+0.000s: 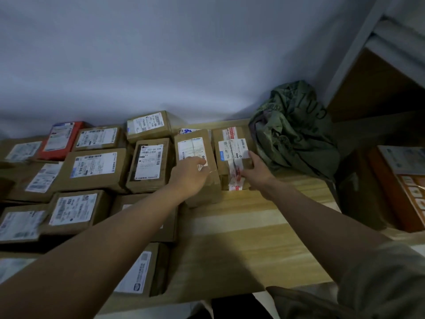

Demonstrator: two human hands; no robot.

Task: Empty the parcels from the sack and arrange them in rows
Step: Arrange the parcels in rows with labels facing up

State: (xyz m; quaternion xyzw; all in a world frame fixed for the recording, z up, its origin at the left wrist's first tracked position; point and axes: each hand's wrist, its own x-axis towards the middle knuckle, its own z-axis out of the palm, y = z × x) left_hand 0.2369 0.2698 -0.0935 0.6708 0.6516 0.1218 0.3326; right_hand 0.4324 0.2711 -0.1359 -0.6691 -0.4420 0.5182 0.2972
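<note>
Both hands are on the parcels at the far edge of the table. On the left, the left hand lies with its fingers stretched over the top of a brown box, the fingertips reaching its white label; it presses and does not grip. On the right, the right hand holds the taped box that stands just beside the first one, thumb on the top face and the other fingers going round the right side. This taped box is the last one in the far row, and it touches or almost touches its neighbour.

To the left, many more parcels lie in rows that cover the left half of the table, up to its near edge. A red parcel lies at the far left. The green sack sits crumpled at the far right corner, just beside the taped box, and it looks collapsed; I cannot tell if something is left inside.

I judge that these boxes are stiff cardboard, small and probably light, so one hand can move each. The tape and the glossy labels may be slippery, so it is better to take a box by two opposite side walls, not by the top. Pushing with a flat palm should be enough to close the gap in the row. The right half of the table shows bare wood for the next row.
</note>
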